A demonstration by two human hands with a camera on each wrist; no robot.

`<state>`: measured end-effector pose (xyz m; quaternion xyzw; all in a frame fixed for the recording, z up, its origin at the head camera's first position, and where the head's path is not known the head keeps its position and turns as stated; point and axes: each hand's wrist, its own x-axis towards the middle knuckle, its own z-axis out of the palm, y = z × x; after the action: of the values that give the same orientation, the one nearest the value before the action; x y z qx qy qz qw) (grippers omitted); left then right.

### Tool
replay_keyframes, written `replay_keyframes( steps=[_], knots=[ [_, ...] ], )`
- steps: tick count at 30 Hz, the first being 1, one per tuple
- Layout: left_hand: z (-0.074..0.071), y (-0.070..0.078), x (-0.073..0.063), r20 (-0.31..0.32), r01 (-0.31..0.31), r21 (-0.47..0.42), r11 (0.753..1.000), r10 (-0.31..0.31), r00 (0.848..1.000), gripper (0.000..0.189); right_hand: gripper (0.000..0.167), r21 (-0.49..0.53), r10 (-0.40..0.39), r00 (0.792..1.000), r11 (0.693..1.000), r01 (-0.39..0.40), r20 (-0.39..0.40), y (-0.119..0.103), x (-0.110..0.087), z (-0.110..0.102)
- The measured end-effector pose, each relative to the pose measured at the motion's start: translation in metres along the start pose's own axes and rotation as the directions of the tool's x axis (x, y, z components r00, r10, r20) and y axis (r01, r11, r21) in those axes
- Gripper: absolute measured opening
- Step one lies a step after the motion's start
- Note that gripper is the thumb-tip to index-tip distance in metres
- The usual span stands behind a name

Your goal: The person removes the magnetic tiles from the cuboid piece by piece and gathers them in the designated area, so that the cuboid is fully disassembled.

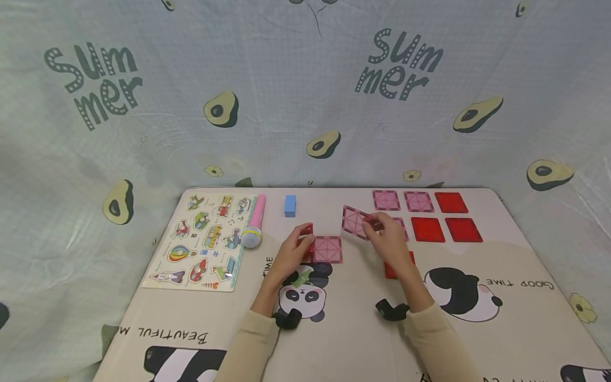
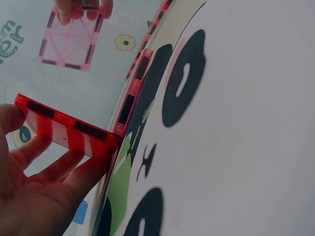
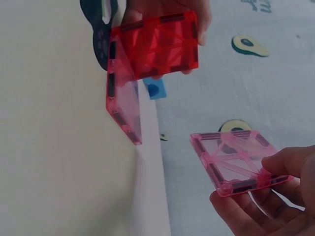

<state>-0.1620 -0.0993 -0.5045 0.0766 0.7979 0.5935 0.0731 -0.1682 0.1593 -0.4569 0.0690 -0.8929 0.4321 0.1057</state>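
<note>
My left hand [image 1: 289, 255] grips a red square magnetic tile [image 3: 165, 46] and holds it upright on edge. Its lower edge meets the left side of a pink magnetic tile [image 1: 328, 250] lying flat above the printed panda. In the left wrist view, the thumb is at one edge of the red tile and the fingers spread behind it. My right hand [image 1: 387, 241] pinches a second pink magnetic tile [image 1: 354, 221] by its right edge. That tile is raised and tilted, up and to the right of the flat one.
At the right lie more pink tiles [image 1: 386, 200] and several red tiles [image 1: 428, 229]; one red tile [image 1: 390, 269] is partly under my right forearm. A blue block [image 1: 290, 206], a pink toy microphone [image 1: 256, 215] and a picture puzzle board [image 1: 191, 254] are left of my hands.
</note>
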Motion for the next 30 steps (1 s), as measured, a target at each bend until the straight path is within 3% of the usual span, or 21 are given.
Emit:
replay_keyframes(
  steps=[21,30],
  knots=[
    [0.000,-0.002,0.001,-0.006,0.005,-0.006,1.000,-0.005,1.000,0.051,0.036,-0.014,0.075,0.995,0.997,-0.076,-0.062,0.013,-0.013,-0.057],
    [0.000,0.000,0.000,-0.002,0.021,0.006,1.000,-0.021,1.000,0.051,0.047,-0.043,0.200,0.980,0.979,-0.201,-0.024,0.022,-0.013,-0.083]
  ],
)
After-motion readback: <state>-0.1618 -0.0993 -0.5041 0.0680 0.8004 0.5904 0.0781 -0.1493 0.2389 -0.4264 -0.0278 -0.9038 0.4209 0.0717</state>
